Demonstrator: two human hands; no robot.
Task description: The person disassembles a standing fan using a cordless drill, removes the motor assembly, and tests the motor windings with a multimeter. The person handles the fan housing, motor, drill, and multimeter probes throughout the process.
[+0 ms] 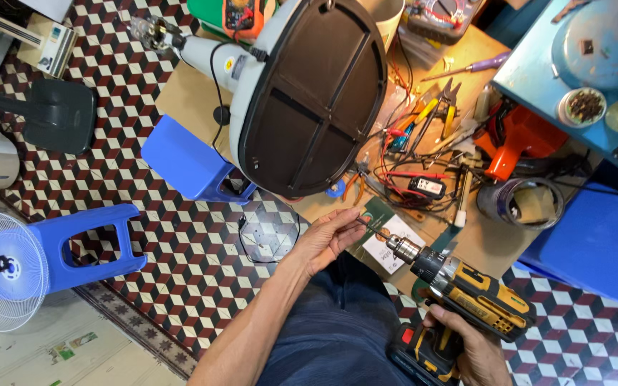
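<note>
My right hand (475,352) grips the handle of a yellow and black cordless drill (475,292), low at the right, with its chuck pointing up and left. My left hand (332,236) pinches the thin bit (370,227) at the drill's tip with its fingertips. Just above both hands, a white fan stand lies tipped on the low wooden table (187,93), its dark brown round base underside (317,93) facing me. My dark blue trousers (337,329) fill the bottom centre.
Pliers, screwdrivers, wires and a small black tester (427,187) litter the table right of the base. An orange tool (509,143) and a roll of tape (520,202) lie further right. Blue plastic stools (187,161) (87,243) and a fan head (1,268) stand on the patterned floor at left.
</note>
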